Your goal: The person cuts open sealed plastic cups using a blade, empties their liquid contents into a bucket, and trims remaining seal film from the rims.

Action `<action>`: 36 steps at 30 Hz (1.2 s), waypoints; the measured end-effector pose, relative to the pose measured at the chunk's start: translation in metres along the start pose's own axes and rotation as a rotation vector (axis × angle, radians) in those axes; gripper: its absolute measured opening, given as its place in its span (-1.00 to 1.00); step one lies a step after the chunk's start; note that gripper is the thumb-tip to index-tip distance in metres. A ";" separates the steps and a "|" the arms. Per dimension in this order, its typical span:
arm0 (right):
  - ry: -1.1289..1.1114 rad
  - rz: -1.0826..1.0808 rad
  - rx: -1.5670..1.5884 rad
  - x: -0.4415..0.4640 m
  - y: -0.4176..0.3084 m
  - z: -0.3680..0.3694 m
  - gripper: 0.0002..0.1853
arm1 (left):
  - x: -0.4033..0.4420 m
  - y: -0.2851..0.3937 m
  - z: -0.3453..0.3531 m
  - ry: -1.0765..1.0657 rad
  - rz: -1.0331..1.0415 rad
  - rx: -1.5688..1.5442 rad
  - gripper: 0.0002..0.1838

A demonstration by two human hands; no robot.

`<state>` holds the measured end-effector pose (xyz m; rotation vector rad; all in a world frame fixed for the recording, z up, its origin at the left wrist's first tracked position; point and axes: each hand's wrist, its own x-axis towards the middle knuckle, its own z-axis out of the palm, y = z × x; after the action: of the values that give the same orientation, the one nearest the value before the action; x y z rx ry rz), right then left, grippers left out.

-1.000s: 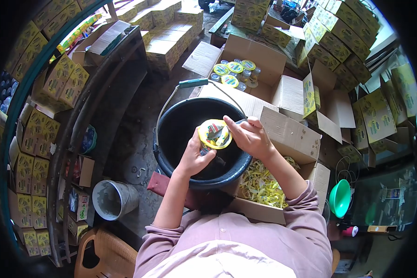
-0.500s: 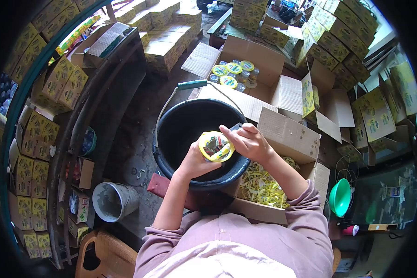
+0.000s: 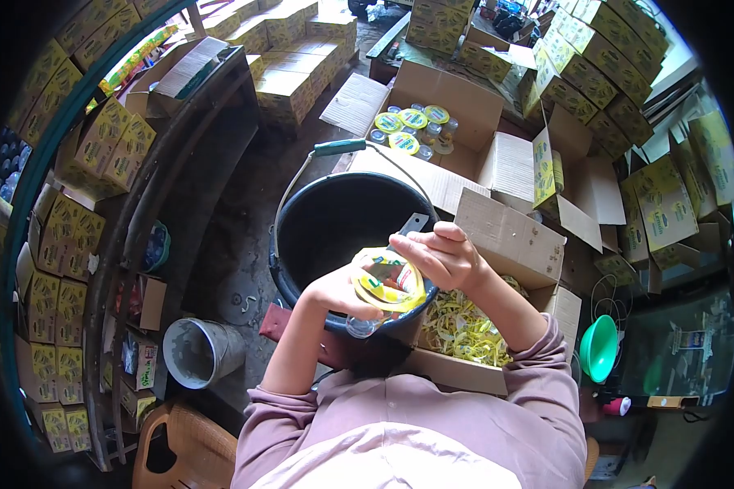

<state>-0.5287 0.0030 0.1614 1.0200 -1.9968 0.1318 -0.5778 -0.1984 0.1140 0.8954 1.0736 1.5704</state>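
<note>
A clear plastic cup with a cut yellow lid [image 3: 390, 284] is in my left hand [image 3: 340, 291], whose fingers wrap round it, tilted over the near rim of a large black bucket [image 3: 334, 208]. My right hand [image 3: 442, 254] is closed on a flat metal blade [image 3: 413, 226], its far end sticking out above the fingers; the rest is hidden. The right fingertips are at the lid's right edge. To the right of the bucket, a cardboard box [image 3: 440, 367] holds many yellow strips.
Beyond the bucket, an open carton [image 3: 457, 94] holds several lidded cups [image 3: 413, 119]. A grey bucket [image 3: 200, 352] and a brown chair [image 3: 187, 440] are at the left. A green bowl [image 3: 599, 349] is at the right. Stacked yellow cartons [image 3: 603, 65] stand around.
The cup has moved nearer my body and tilted, so its clear base now shows. My right hand has come down with it, and more of the metal blade is visible.
</note>
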 end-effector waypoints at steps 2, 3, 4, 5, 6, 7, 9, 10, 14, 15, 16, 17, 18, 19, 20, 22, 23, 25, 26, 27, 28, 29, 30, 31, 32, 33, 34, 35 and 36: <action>0.034 0.012 -0.005 0.004 -0.002 -0.002 -0.61 | 0.004 0.003 0.000 -0.094 0.018 -0.022 -0.44; 0.033 0.012 0.006 0.004 -0.002 -0.004 -0.61 | 0.007 0.005 0.001 -0.162 0.028 -0.090 -0.46; 0.032 0.011 0.017 0.004 -0.003 -0.005 -0.62 | 0.010 0.005 0.002 -0.228 0.038 -0.157 -0.47; 0.031 0.009 0.030 0.004 -0.004 -0.006 -0.63 | 0.012 -0.003 0.000 -0.281 0.105 -0.182 -0.51; 0.038 0.000 0.031 0.004 -0.005 -0.007 -0.63 | 0.013 -0.004 0.003 -0.320 0.116 -0.247 -0.51; 0.046 -0.009 0.030 0.005 -0.005 -0.007 -0.63 | 0.014 -0.005 0.005 -0.359 0.128 -0.311 -0.52; 0.048 -0.028 0.025 0.007 -0.007 -0.011 -0.64 | 0.015 -0.003 0.009 -0.404 0.164 -0.415 -0.52; 0.041 -0.028 0.036 0.008 -0.007 -0.013 -0.64 | 0.016 -0.004 0.010 -0.423 0.177 -0.454 -0.52; 0.042 -0.030 0.055 0.009 -0.009 -0.015 -0.65 | 0.021 -0.012 0.019 -0.485 0.283 -0.630 -0.43; 0.049 -0.031 0.053 0.010 -0.010 -0.015 -0.65 | 0.023 -0.013 0.021 -0.522 0.297 -0.707 -0.42; 0.048 -0.036 0.058 0.010 -0.010 -0.015 -0.66 | 0.023 -0.014 0.023 -0.534 0.300 -0.737 -0.42; 0.046 -0.041 0.064 0.010 -0.010 -0.015 -0.66 | 0.024 -0.014 0.024 -0.547 0.303 -0.767 -0.42; 0.044 -0.046 0.071 0.010 -0.010 -0.016 -0.67 | 0.023 -0.014 0.025 -0.534 0.296 -0.750 -0.43; 0.043 -0.057 0.059 0.010 -0.011 -0.016 -0.70 | 0.023 -0.015 0.027 -0.537 0.282 -0.770 -0.43; 0.042 -0.068 0.046 0.009 -0.011 -0.015 -0.74 | 0.023 -0.015 0.028 -0.540 0.267 -0.789 -0.42; 0.048 -0.076 0.038 0.009 -0.012 -0.015 -0.74 | 0.023 -0.019 0.033 -0.578 0.221 -0.904 -0.40; 0.056 -0.072 0.044 0.009 -0.012 -0.015 -0.72 | 0.024 -0.024 0.032 -0.586 0.237 -0.904 -0.42; 0.065 -0.068 0.056 0.010 -0.013 -0.015 -0.70 | 0.028 -0.032 0.030 -0.645 0.245 -0.953 -0.43; 0.066 -0.067 0.062 0.010 -0.014 -0.015 -0.70 | 0.031 -0.034 0.031 -0.698 0.248 -0.996 -0.43; 0.066 -0.066 0.068 0.010 -0.014 -0.015 -0.71 | 0.035 -0.035 0.032 -0.762 0.248 -1.053 -0.43; 0.064 -0.073 0.060 0.010 -0.014 -0.015 -0.71 | 0.038 -0.035 0.033 -0.840 0.241 -1.122 -0.43; 0.061 -0.081 0.051 0.010 -0.014 -0.015 -0.71 | 0.040 -0.035 0.037 -0.920 0.220 -1.195 -0.43; 0.059 -0.089 0.042 0.010 -0.014 -0.015 -0.71 | 0.044 -0.037 0.040 -1.004 0.192 -1.268 -0.44; 0.060 -0.091 0.040 0.010 -0.014 -0.015 -0.73 | 0.046 -0.038 0.042 -1.086 0.162 -1.330 -0.44; 0.061 -0.092 0.040 0.010 -0.015 -0.014 -0.75 | 0.048 -0.040 0.045 -1.157 0.139 -1.376 -0.44; 0.062 -0.093 0.039 0.010 -0.016 -0.014 -0.76 | 0.049 -0.040 0.048 -1.209 0.116 -1.404 -0.44; 0.063 -0.092 0.038 0.011 -0.016 -0.014 -0.79 | 0.050 -0.040 0.050 -1.248 0.097 -1.421 -0.44; 0.063 -0.090 0.037 0.011 -0.017 -0.014 -0.82 | 0.051 -0.040 0.052 -1.281 0.077 -1.431 -0.44; 0.063 -0.088 0.035 0.011 -0.018 -0.014 -0.84 | 0.053 -0.040 0.054 -1.310 0.065 -1.434 -0.44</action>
<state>-0.5104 -0.0091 0.1733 1.1112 -1.8959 0.1501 -0.5280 -0.1315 0.0965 0.6131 -0.9495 0.9750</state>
